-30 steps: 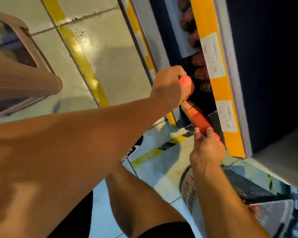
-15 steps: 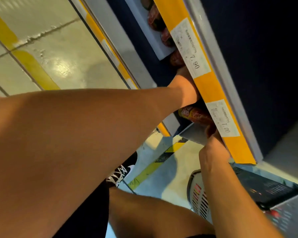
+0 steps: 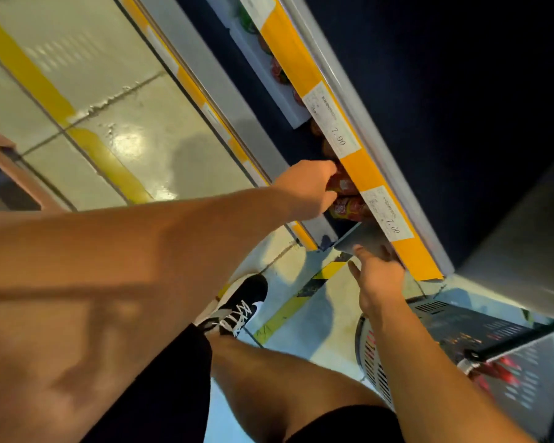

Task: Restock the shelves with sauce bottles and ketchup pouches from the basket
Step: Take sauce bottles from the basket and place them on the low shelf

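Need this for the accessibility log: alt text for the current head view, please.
Seen from above, a person's left hand reaches under a yellow shelf edge to the red bottles there, while the right hand, fingers loose and holding nothing, hovers just below the shelf. A grey basket with red items sits on the floor at lower right.

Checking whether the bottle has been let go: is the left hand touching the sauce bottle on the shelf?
Touching. In the head view the left hand has its fingers against the sauce bottle under the shelf edge, with no gap visible between them.
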Motion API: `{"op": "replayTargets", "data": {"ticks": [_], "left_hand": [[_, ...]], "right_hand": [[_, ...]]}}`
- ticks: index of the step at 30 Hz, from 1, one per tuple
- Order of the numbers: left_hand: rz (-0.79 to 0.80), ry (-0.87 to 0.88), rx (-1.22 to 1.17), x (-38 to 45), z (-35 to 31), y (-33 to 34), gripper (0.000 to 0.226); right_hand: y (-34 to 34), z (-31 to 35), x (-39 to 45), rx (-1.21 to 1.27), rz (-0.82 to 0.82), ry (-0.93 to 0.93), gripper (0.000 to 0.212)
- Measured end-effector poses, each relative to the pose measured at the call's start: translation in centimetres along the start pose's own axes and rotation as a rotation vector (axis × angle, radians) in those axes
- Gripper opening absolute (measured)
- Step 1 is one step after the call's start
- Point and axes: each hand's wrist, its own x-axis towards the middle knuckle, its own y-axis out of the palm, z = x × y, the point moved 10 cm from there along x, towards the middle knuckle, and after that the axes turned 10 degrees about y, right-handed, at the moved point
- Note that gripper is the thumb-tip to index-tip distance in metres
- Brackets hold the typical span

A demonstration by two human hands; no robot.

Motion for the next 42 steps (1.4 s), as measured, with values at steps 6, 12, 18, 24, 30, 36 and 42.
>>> {"op": "replayTargets", "data": {"ticks": [6, 12, 18, 24, 30, 36, 42], "left_hand": [[-0.033, -0.15, -0.016, -17.8, 3.0, -2.2, 0.041], [-0.032, -0.352, -0.048, -36.3, 1.2, -6.4, 0.039], [0.024, -0.342, 0.021, -47.7, -4.8, -11.3, 0.044], [0.049, -0.281, 0.116, -54.3, -12.3, -16.8, 0.048], [0.087, -0.245, 0.251, -57.5, -18.8, -20.0, 0.049], [0.14, -0.121, 0.409, -55.7, -27.8, -17.0, 0.032], [0.276, 0.06, 0.42, -49.9, -40.5, -3.7, 0.017]], "right_hand": [[-1.5, -4.6, -11.6, -0.126, 0.085, 0.069, 0.066], [-4.2, -6.4, -25.5, -0.426, 0.173, 0.015, 0.052], [-6.5, -2.5, -38.2, -0.603, 0.323, -0.114, 0.047], [-12.0, 0.0, -48.0, -0.717, 0.427, -0.157, 0.037], [-21.1, -0.5, -51.4, -0.684, 0.334, -0.163, 0.039], [-32.0, -8.1, -50.8, -0.498, 0.245, -0.034, 0.038], [-43.2, -22.6, -50.8, -0.357, 0.133, 0.14, 0.028]]}}
